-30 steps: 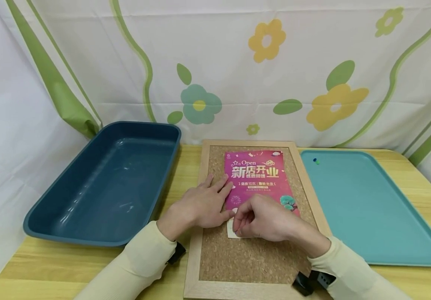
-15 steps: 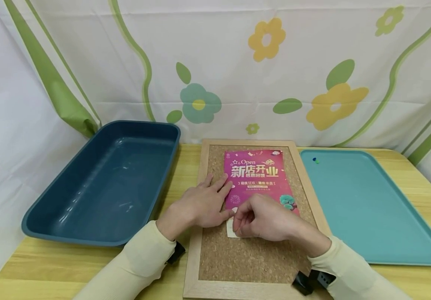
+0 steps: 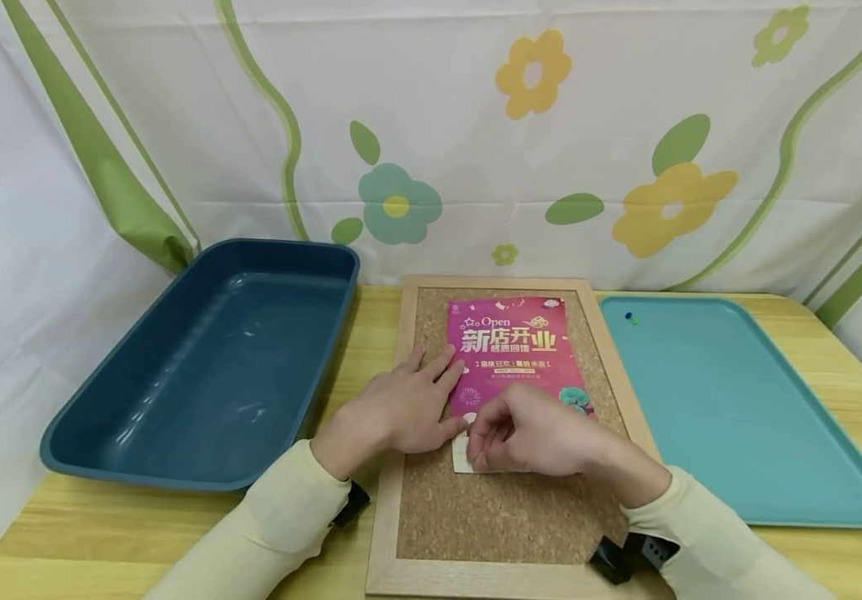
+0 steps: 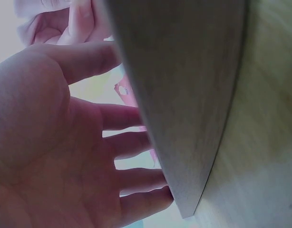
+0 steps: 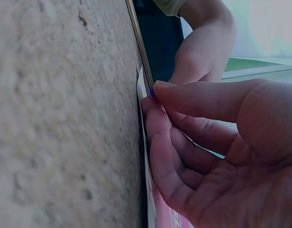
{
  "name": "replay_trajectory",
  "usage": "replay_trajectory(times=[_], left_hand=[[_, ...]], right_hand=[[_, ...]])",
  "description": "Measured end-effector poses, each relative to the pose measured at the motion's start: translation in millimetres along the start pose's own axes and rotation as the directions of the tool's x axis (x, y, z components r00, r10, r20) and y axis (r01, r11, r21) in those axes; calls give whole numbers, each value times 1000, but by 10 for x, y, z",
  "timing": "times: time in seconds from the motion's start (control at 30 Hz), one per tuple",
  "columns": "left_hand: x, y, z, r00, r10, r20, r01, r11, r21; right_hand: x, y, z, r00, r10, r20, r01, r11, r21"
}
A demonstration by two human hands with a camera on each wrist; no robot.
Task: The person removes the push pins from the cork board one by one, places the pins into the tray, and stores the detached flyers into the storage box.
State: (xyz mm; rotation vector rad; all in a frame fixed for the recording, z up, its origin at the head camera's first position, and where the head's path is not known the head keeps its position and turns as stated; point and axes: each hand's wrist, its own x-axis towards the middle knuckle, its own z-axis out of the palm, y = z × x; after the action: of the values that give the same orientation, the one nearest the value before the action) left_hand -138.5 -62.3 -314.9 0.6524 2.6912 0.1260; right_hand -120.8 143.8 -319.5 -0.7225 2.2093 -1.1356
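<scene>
A pink poster (image 3: pixel 509 362) with a white lower edge lies on a cork board (image 3: pixel 506 521) in a light wooden frame. My left hand (image 3: pixel 404 412) rests over the poster's left edge, fingers straight and spread. At the poster's lower left corner, my right hand (image 3: pixel 536 429) pinches a small blue-purple push pin (image 5: pixel 152 91) between thumb and forefinger. The right wrist view shows the pin close to the paper, its point hidden, and the paper corner lifting slightly off the cork. Much of the poster's lower part is covered by the right hand.
A deep dark-blue basin (image 3: pixel 198 375) stands left of the board. To the right lies a shallow turquoise tray (image 3: pixel 746 417), with a blue pin (image 3: pixel 628 316) and a green pin (image 3: pixel 633 321) near its far left corner. A floral curtain (image 3: pixel 468 125) hangs behind the wooden table (image 3: pixel 101 533).
My right wrist and sleeve have shifted slightly to the right, while the fingertips stay at the poster's lower left corner. The left hand keeps its place. The head view has tilted very slightly.
</scene>
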Motion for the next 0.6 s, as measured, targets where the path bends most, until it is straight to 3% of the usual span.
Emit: replay_trajectory(times=[0.17, 0.6], left_hand=[[-1, 0, 1, 1000, -1, -2, 1, 1000, -2], [2, -9, 9, 1000, 7, -2, -7, 1000, -5]], right_hand=[[-22, -7, -54, 1000, 9, 4, -10, 999, 42], [-116, -35, -273, 998, -9, -64, 11, 1000, 26]])
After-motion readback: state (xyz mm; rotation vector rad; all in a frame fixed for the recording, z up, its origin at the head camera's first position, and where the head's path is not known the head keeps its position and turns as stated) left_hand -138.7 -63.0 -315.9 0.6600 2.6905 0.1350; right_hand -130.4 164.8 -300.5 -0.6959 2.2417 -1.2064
